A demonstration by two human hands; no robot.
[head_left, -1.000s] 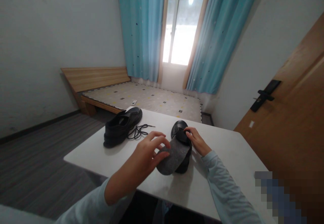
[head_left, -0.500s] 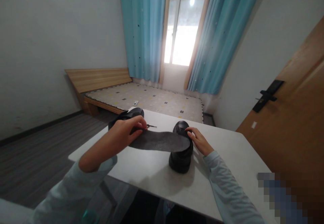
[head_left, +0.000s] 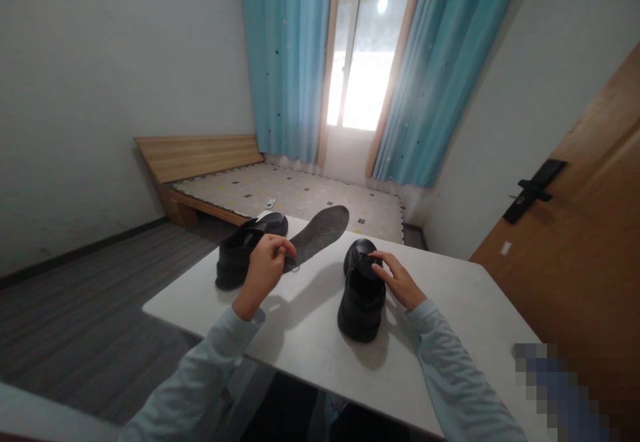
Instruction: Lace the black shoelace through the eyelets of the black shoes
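A dark grey insole (head_left: 323,232) is pinched at one end in my left hand (head_left: 267,265). Its far end points up and to the right over the white table, and its shadow falls below. My right hand (head_left: 397,279) has its thumb and fingers closed on the tongue of a black shoe (head_left: 363,315), which stands upright with its opening facing me. The other black shoe (head_left: 233,265) stands on the left, partly hidden behind my left hand. Beside my left fingertips shows a small thin ring-like piece (head_left: 295,268), too small to name.
Both shoes stand on a white table (head_left: 430,375). Beyond it is a low bed (head_left: 310,192) with a small white object (head_left: 271,203) on it. A wooden door (head_left: 565,222) with a black handle is on the right. Blue curtains (head_left: 290,62) flank the window.
My left hand has swung the insole from lying level across the right shoe to pointing up and away, uncovering that shoe's opening. My right hand has stayed at the shoe's tongue.
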